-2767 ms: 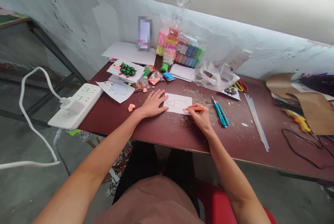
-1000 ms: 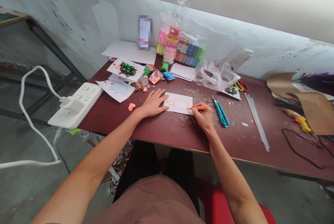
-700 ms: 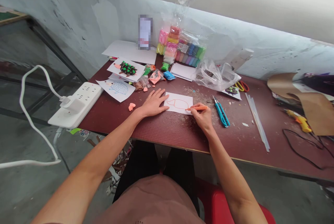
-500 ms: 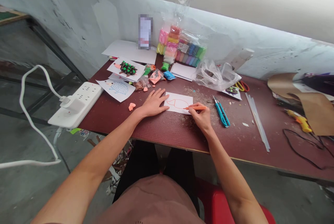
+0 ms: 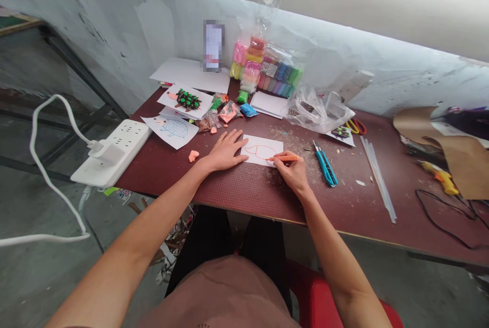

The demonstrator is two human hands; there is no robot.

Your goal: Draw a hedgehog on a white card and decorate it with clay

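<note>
A small white sheet of paper (image 5: pixel 252 140) lies on the dark red table, carrying an orange outline with a pointed left end and a rounded body. My left hand (image 5: pixel 226 151) is open and flat, its fingertips and thumb at the sheet's left edge. In my right hand (image 5: pixel 293 171) is an orange marker (image 5: pixel 286 158), pinched by the fingers, its tip on the lower line of the outline. A lump of peach clay (image 5: pixel 193 156) sits left of my left hand. The blue utility knife (image 5: pixel 325 164) lies to the right of my right hand.
At the left are a hedgehog card (image 5: pixel 185 100), a blue hedgehog drawing (image 5: pixel 171 130) and a white power strip (image 5: pixel 114 152). Packs of coloured clay (image 5: pixel 280 77) and a plastic bag (image 5: pixel 317 111) stand at the back. Glue sticks (image 5: pixel 378 180) and a yellow glue gun (image 5: pixel 443 179) lie right.
My right hand has shifted slightly left with the orange marker, its tip moving along the bottom of the outline. My left hand stays in place on the paper's edge.
</note>
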